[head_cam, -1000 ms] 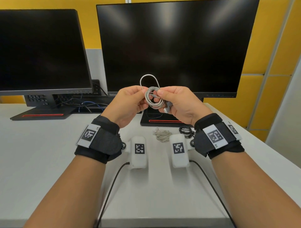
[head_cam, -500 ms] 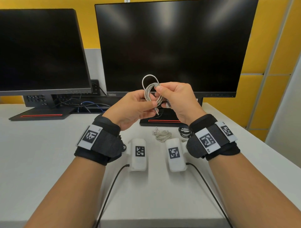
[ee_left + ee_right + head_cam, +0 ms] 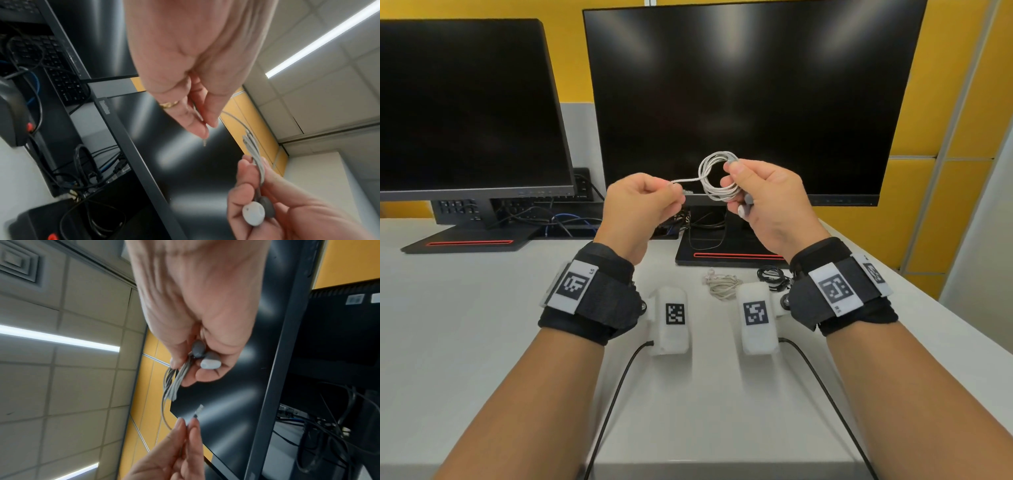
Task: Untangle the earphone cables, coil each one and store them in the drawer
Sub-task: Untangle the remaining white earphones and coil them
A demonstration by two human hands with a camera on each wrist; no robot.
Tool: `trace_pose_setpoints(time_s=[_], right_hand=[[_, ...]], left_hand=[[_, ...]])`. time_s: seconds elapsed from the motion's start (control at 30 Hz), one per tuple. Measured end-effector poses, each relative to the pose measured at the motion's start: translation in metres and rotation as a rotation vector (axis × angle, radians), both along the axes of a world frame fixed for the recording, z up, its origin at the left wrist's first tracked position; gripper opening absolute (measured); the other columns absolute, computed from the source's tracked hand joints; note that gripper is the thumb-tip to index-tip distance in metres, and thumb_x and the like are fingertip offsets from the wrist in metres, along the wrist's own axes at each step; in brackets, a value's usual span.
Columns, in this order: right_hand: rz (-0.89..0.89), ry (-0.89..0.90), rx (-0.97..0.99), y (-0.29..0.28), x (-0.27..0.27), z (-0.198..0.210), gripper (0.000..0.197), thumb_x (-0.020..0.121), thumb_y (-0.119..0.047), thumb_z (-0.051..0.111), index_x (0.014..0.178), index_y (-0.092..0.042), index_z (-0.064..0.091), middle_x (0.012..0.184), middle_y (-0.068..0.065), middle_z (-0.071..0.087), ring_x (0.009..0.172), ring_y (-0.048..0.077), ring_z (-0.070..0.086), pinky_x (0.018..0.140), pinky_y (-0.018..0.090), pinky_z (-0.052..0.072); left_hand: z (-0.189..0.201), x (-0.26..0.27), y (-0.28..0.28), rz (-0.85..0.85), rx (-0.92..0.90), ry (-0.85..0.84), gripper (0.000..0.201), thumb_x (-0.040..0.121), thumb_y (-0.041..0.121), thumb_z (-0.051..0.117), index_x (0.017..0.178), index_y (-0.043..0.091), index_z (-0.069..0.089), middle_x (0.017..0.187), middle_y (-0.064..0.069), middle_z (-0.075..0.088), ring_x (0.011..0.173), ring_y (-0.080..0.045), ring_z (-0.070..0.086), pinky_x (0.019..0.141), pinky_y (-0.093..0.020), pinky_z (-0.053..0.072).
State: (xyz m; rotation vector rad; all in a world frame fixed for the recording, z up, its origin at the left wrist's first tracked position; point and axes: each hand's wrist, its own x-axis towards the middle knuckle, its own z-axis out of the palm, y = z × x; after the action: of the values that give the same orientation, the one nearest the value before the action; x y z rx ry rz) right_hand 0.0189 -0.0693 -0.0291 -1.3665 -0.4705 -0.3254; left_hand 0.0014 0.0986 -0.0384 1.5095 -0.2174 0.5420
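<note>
I hold a grey earphone cable (image 3: 714, 178) in the air in front of the big monitor. My right hand (image 3: 763, 195) grips its round coil, with the two earbuds (image 3: 205, 360) tucked in the palm. My left hand (image 3: 643, 202) pinches the cable's plug end (image 3: 197, 412) and holds it out to the left of the coil. On the desk behind my wrists lie a beige coiled earphone (image 3: 722, 284) and a black coiled earphone (image 3: 772, 275). No drawer is in view.
Two dark monitors (image 3: 750, 102) stand at the back of the white desk (image 3: 465, 325), with loose cables (image 3: 558, 219) between their stands. Two white tagged blocks (image 3: 673, 318) with black leads sit under my wrists. The desk's right edge runs diagonally.
My hands have drawn apart. The left hand pulled the plug end out to the left, and the right hand lifted the coil a little higher.
</note>
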Motion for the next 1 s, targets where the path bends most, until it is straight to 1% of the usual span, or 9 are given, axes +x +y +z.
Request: trace_pose_setpoints(time_s=[0.17, 0.27, 0.33, 0.4, 0.47, 0.6, 0.77, 0.83, 1.0], right_hand=[[0.158, 0.130, -0.024, 0.003, -0.004, 0.000, 0.016, 0.097, -0.013, 0.056, 0.106, -0.005, 0.066, 0.082, 0.003, 0.064, 0.066, 0.008, 0.063, 0.064, 0.023, 0.055], [0.171, 0.151, -0.044, 0.002, -0.003, -0.001, 0.019, 0.096, -0.017, 0.057, 0.109, -0.008, 0.067, 0.083, 0.002, 0.065, 0.074, 0.012, 0.060, 0.068, 0.027, 0.051], [0.154, 0.149, -0.089, 0.004, -0.003, -0.003, 0.022, 0.096, -0.020, 0.058, 0.112, -0.010, 0.068, 0.086, 0.002, 0.067, 0.081, 0.013, 0.060, 0.077, 0.030, 0.048], [0.125, 0.143, -0.098, 0.007, -0.003, -0.005, 0.023, 0.095, -0.022, 0.059, 0.113, -0.010, 0.068, 0.086, -0.001, 0.068, 0.081, 0.011, 0.061, 0.078, 0.031, 0.045], [0.083, 0.137, -0.086, 0.010, -0.003, -0.006, 0.023, 0.094, -0.022, 0.062, 0.112, -0.011, 0.069, 0.084, -0.003, 0.070, 0.081, 0.011, 0.062, 0.074, 0.030, 0.044], [0.004, 0.128, -0.056, 0.010, -0.001, -0.007, 0.018, 0.094, -0.022, 0.062, 0.108, -0.015, 0.071, 0.096, 0.003, 0.073, 0.093, 0.018, 0.066, 0.078, 0.031, 0.050], [-0.136, 0.099, -0.009, 0.008, 0.002, -0.007, 0.016, 0.094, -0.020, 0.062, 0.107, -0.015, 0.071, 0.095, 0.007, 0.072, 0.072, 0.008, 0.060, 0.066, 0.024, 0.050], [-0.157, 0.084, -0.003, 0.010, 0.002, -0.008, 0.014, 0.094, -0.020, 0.063, 0.105, -0.016, 0.071, 0.096, 0.007, 0.072, 0.073, 0.009, 0.061, 0.065, 0.024, 0.051], [-0.100, 0.089, -0.059, 0.014, -0.001, -0.010, 0.015, 0.094, -0.020, 0.062, 0.105, -0.015, 0.070, 0.090, 0.002, 0.069, 0.078, 0.011, 0.061, 0.065, 0.021, 0.055]], left_hand=[[0.002, -0.003, -0.004, -0.216, -0.164, 0.034, 0.008, 0.094, 0.005, 0.056, 0.096, 0.009, 0.063, 0.084, -0.004, 0.070, 0.076, -0.009, 0.068, 0.070, -0.020, 0.055], [0.002, -0.006, -0.009, -0.275, -0.054, 0.098, 0.003, 0.092, 0.012, 0.060, 0.094, 0.014, 0.061, 0.080, 0.002, 0.069, 0.069, -0.005, 0.064, 0.069, -0.021, 0.051], [0.000, -0.007, -0.013, -0.268, 0.032, 0.104, 0.007, 0.087, 0.017, 0.066, 0.092, 0.014, 0.062, 0.077, 0.003, 0.070, 0.068, -0.005, 0.065, 0.069, -0.021, 0.050], [-0.001, -0.006, -0.014, -0.247, 0.066, 0.092, 0.010, 0.085, 0.018, 0.068, 0.092, 0.013, 0.065, 0.076, 0.004, 0.072, 0.069, -0.004, 0.067, 0.070, -0.021, 0.051], [-0.001, -0.007, -0.014, -0.245, 0.076, 0.078, 0.013, 0.085, 0.017, 0.068, 0.097, 0.011, 0.067, 0.080, 0.003, 0.073, 0.073, -0.005, 0.069, 0.071, -0.020, 0.052], [0.000, -0.010, -0.015, -0.299, 0.158, 0.059, 0.019, 0.091, 0.019, 0.060, 0.108, 0.013, 0.069, 0.100, 0.001, 0.074, 0.091, -0.007, 0.070, 0.082, -0.023, 0.050], [-0.001, -0.011, -0.013, -0.397, 0.335, 0.077, 0.029, 0.099, 0.013, 0.048, 0.120, 0.022, 0.065, 0.120, 0.008, 0.068, 0.116, -0.008, 0.058, 0.099, -0.034, 0.040], [-0.001, -0.012, -0.015, -0.401, 0.337, 0.075, 0.028, 0.098, 0.018, 0.051, 0.123, 0.021, 0.064, 0.120, 0.007, 0.067, 0.111, -0.007, 0.057, 0.094, -0.031, 0.041], [-0.002, -0.008, -0.015, -0.258, 0.163, 0.040, 0.020, 0.096, 0.016, 0.055, 0.113, 0.018, 0.066, 0.094, 0.008, 0.069, 0.085, -0.004, 0.059, 0.080, -0.025, 0.044]])
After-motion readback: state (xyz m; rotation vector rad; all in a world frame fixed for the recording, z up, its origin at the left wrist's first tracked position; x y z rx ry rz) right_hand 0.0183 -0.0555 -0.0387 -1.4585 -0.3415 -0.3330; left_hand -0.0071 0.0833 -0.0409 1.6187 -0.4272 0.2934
